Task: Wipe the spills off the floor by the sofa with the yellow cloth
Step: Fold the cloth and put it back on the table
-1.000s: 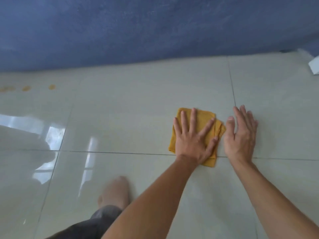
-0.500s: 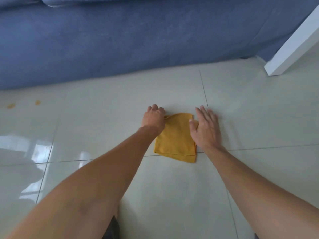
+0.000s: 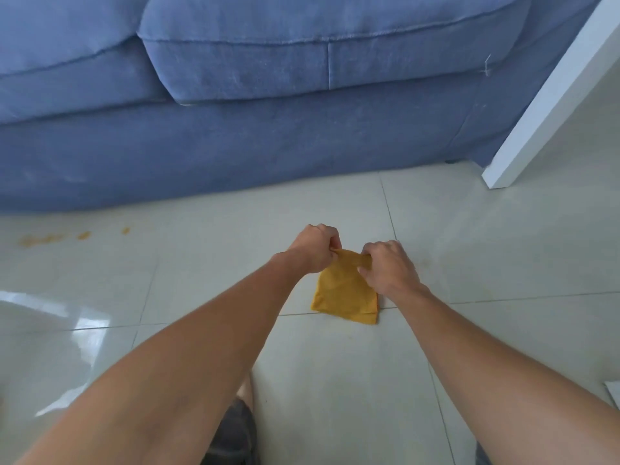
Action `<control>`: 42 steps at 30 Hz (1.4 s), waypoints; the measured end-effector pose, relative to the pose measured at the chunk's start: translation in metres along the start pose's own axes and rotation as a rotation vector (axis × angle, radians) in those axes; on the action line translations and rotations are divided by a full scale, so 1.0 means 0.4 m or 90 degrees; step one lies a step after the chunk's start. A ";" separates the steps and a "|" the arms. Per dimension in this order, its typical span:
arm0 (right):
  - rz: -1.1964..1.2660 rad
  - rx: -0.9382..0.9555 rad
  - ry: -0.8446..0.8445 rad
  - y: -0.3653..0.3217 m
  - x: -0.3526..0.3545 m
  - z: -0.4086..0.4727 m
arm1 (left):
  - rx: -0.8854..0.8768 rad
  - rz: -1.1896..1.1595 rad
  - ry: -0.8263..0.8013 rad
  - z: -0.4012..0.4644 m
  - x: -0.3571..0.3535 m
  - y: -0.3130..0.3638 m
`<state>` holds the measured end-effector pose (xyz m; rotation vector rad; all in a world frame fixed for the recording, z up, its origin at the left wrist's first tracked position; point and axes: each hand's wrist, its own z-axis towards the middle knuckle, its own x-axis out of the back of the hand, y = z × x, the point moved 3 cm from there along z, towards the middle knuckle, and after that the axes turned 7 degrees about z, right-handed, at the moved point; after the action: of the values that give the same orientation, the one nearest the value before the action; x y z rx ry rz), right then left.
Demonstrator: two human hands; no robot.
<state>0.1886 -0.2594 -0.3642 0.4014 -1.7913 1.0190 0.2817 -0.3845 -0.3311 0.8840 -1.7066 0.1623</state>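
The folded yellow cloth (image 3: 342, 295) lies on the pale tiled floor (image 3: 335, 380) in front of the blue sofa (image 3: 255, 135). My left hand (image 3: 313, 248) pinches the cloth's far left corner. My right hand (image 3: 389, 266) pinches its far right corner, and the far edge is lifted and bunched between them. The near edge still rests on the tile. Several small orange spills (image 3: 53, 238) dot the floor at the far left, close to the sofa's base and well away from the cloth.
A white furniture leg (image 3: 550, 99) slants down to the floor at the right, beside the sofa's end. A bright glare patch (image 3: 50, 317) lies on the tiles at the left. My knee in dark shorts (image 3: 235, 427) shows at the bottom.
Both hands went from lying flat on and beside the cloth to pinching its far corners and lifting that edge. The view tilted up, showing more sofa.
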 end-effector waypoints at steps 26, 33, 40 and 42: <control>0.172 -0.122 0.433 0.127 1.208 -0.639 | -0.415 -0.069 0.231 -0.435 0.645 1.035; 0.271 -0.222 0.478 0.372 1.311 -0.764 | -0.463 -0.171 0.127 -0.370 0.527 1.285; 0.301 -0.324 0.553 0.555 1.300 -0.678 | -0.379 -0.267 0.138 -0.221 0.411 1.407; 0.303 -0.336 0.593 0.580 1.287 -0.656 | -0.356 -0.243 0.183 -0.191 0.385 1.417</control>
<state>-0.0402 0.1740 0.0199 -0.7549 -1.2081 0.7860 -0.0245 -0.0158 0.0170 0.7038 -1.1955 -0.4099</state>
